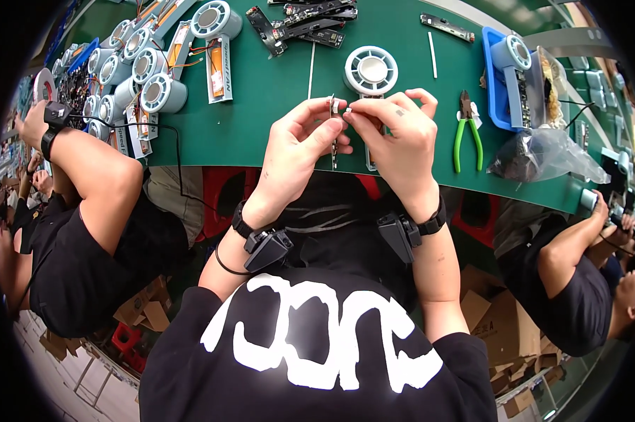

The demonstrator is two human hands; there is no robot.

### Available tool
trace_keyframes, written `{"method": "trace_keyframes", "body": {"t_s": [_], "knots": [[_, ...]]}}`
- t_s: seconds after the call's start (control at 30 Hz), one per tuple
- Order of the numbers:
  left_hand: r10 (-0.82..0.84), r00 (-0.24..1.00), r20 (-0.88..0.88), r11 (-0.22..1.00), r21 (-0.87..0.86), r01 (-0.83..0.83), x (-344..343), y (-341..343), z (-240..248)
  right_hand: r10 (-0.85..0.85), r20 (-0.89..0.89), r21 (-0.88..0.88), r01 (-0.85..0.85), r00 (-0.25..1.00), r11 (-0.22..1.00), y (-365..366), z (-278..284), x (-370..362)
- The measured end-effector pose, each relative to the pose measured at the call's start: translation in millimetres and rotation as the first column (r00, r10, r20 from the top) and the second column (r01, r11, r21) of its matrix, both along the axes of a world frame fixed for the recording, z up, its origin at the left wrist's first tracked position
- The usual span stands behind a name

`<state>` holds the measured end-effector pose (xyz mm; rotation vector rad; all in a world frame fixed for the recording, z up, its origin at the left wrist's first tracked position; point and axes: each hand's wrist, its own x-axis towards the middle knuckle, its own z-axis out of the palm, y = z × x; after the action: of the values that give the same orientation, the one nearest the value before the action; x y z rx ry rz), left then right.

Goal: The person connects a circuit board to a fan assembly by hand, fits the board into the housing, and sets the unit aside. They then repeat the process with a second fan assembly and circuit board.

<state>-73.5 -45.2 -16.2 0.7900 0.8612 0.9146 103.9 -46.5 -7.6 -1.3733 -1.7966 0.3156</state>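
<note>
My left hand (pixel 289 151) grips a narrow circuit board (pixel 334 162) on edge between thumb and fingers. Close to its upper end, my right hand (pixel 405 144) is closed in a pinch on a tiny white connector (pixel 347 112). The connector is beside the board; whether the two touch I cannot tell. Just beyond my hands lies a pale blue handheld fan (pixel 371 68), its round head facing up. Its handle runs toward me, mostly hidden by my right hand.
Left on the green table (pixel 261 130) are several fans (pixel 164 93) with exposed batteries and wires. Black circuit boards (pixel 307 24) lie at the back. Green-handled cutters (pixel 467 133), a blue tray (pixel 499 91) and a clear plastic bag (pixel 542 155) are rightward. Co-workers sit on both sides.
</note>
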Motion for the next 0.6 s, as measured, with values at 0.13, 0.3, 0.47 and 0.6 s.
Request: {"method": "trace_keyframes", "body": {"t_s": [0.13, 0.3, 0.47, 0.6], "knots": [[-0.004, 0.996, 0.093, 1.0, -0.015, 0.006, -4.1, 0.0, -8.2, 0.02, 0.047, 0.09, -0.024, 0.999, 0.996, 2.3, 0.6, -0.8], [0.006, 0.995, 0.1, 1.0, -0.02, -0.004, -6.1, -0.9, -11.0, 0.036, 0.106, 0.097, -0.047, 0.994, 0.994, 3.1, 0.8, -0.2], [-0.004, 1.0, -0.022, 1.0, 0.03, 0.005, -3.9, -2.1, -1.8, 0.047, 0.091, 0.064, -0.053, 0.995, 0.997, 0.6, 0.2, 0.0], [-0.017, 0.999, -0.034, 0.999, 0.046, 0.019, -2.7, -0.6, 0.5, 0.067, 0.084, 0.038, -0.071, 0.994, 0.997, 1.3, -0.8, 1.4]]}}
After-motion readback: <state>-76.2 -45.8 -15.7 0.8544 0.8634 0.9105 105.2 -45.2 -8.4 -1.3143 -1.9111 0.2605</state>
